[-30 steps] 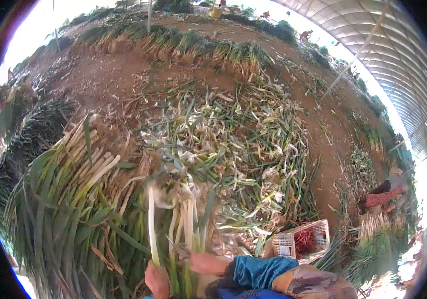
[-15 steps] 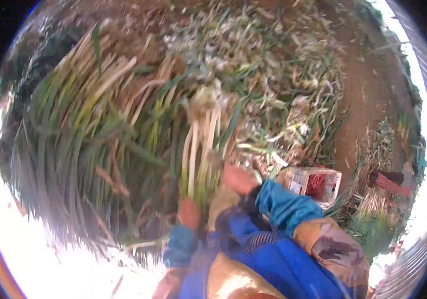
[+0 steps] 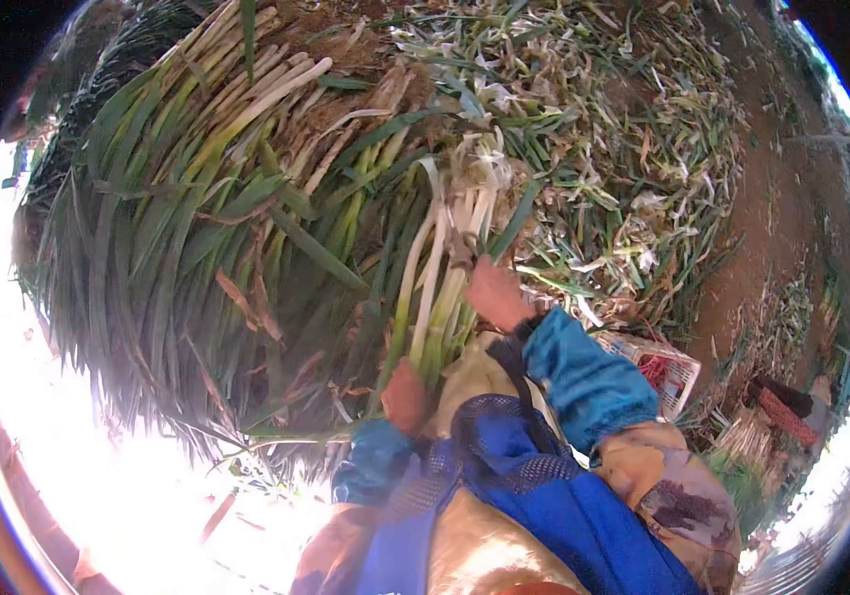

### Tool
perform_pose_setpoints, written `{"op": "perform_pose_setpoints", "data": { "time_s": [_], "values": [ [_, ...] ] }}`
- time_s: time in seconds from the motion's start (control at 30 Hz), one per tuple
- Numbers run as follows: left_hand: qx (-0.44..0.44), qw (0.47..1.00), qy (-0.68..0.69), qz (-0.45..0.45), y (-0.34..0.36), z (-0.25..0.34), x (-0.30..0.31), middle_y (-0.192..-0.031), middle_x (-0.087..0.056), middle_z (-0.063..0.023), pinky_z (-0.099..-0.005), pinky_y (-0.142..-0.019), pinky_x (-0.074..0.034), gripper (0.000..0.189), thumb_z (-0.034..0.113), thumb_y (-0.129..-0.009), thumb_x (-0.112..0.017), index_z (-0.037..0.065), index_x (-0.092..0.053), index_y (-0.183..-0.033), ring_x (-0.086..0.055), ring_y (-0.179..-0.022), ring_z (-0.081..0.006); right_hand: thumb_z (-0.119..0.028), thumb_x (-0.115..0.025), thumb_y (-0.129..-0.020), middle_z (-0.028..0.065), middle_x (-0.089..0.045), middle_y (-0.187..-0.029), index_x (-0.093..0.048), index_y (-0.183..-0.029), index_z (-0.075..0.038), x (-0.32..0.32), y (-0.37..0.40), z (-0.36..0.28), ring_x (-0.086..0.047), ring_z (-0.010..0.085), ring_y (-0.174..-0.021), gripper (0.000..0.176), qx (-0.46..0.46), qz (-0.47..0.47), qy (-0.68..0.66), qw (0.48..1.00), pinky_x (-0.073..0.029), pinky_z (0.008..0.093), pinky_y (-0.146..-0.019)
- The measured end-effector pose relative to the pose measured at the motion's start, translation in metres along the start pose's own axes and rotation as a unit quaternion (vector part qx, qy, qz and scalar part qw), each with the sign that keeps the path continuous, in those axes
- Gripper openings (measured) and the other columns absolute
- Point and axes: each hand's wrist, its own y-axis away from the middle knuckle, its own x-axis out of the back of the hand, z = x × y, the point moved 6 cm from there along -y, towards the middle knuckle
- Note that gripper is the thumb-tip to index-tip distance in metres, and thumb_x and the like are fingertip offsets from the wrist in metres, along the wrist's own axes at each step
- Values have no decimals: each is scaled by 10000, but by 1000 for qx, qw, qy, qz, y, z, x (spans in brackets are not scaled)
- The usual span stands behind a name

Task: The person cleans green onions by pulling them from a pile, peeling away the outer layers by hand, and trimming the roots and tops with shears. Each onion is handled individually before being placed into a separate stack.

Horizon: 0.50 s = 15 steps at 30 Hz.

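white-stalked scallion bunch — left hand closed round its green lower end, right hand gripping it higher up — beside the big heaped scallion pile.

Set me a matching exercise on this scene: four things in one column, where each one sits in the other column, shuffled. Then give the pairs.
Things:
1. left hand
2. right hand
3. white basket
4. big heap of scallions

Places:
A. beside the blue right sleeve, with red stuff inside
B. against the pale stalks of the held bunch of scallions
C. fills the left of the view, leaves pointing toward the lower left
D. closed around the green part of the bunch

Pairs: 1-D, 2-B, 3-A, 4-C
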Motion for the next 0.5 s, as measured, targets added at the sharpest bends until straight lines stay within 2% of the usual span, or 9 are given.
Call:
{"op": "perform_pose_setpoints", "data": {
  "time_s": [0.07,0.17,0.2,0.23,0.3,0.37,0.43,0.47,0.5],
  "values": [
    [-6,1000,-13,1,-10,-9,-16,-787,-580,-200,-498,-591,-458,229,168,-798,-547,24,-490,-967,-585,-709,-396,-210,-546,-734,274,-586,-767,-423,-975,42,-4,29,-21,-584,438,-758,370,21,-81,-22,996,-464,503,-658],
    [-119,989,-80,-33,-61,6,6,-852,-569,-194,-478,-655,-465,224,135,-786,-546,33,-496,-979,-571,-772,-383,-231,-566,-727,270,-584,-795,-404,-1007,13,-22,47,-19,-578,437,-787,405,31,-176,-21,984,-462,495,-672],
    [-126,987,-101,5,-86,17,28,-921,-547,-205,-468,-725,-450,263,150,-779,-556,27,-494,-1003,-545,-852,-385,-237,-573,-724,268,-583,-803,-398,-1015,3,-24,47,-13,-575,437,-793,415,31,-204,-15,978,-462,492,-674],
    [-133,983,-123,44,-112,27,50,-989,-526,-216,-458,-794,-434,302,165,-772,-566,20,-492,-1026,-520,-931,-387,-215,-563,-731,273,-585,-794,-393,-1030,32,-15,39,-5,-582,434,-780,424,3,-161,-14,987,-468,500,-674],
    [-180,951,-129,217,-156,34,92,-1090,-459,-218,-427,-901,-363,379,195,-768,-581,-3,-475,-1074,-433,-1054,-374,-172,-544,-744,281,-589,-776,-383,-1059,90,6,16,10,-596,428,-752,441,-49,-72,-14,996,-479,514,-674],
    [-106,954,-202,196,-201,37,118,-1122,-445,-197,-412,-940,-327,442,205,-769,-595,-20,-454,-1123,-418,-1062,-352,-181,-549,-747,277,-586,-755,-383,-1066,90,5,5,10,-586,440,-720,451,-6,-69,-1,998,-475,511,-655],
    [-87,916,-329,211,-235,17,104,-1102,-453,-174,-413,-960,-305,418,197,-789,-580,-12,-453,-1128,-414,-1064,-332,-186,-555,-749,278,-578,-737,-381,-1064,95,-1,0,7,-579,441,-703,457,41,-55,17,998,-473,501,-624],
    [-73,892,-389,218,-251,5,92,-1092,-457,-162,-414,-971,-294,406,193,-799,-573,-9,-453,-1131,-412,-1066,-322,-202,-560,-751,278,-565,-732,-376,-1062,102,17,7,-11,-571,436,-706,472,94,-65,-41,993,-458,492,-618],
    [-41,885,-409,217,-261,-5,80,-1082,-463,-154,-413,-948,-326,387,183,-809,-562,-8,-455,-1127,-425,-1055,-315,-204,-560,-750,278,-561,-731,-375,-1062,107,19,7,-13,-568,436,-706,478,97,-59,-40,993,-456,492,-616]
  ]
}}
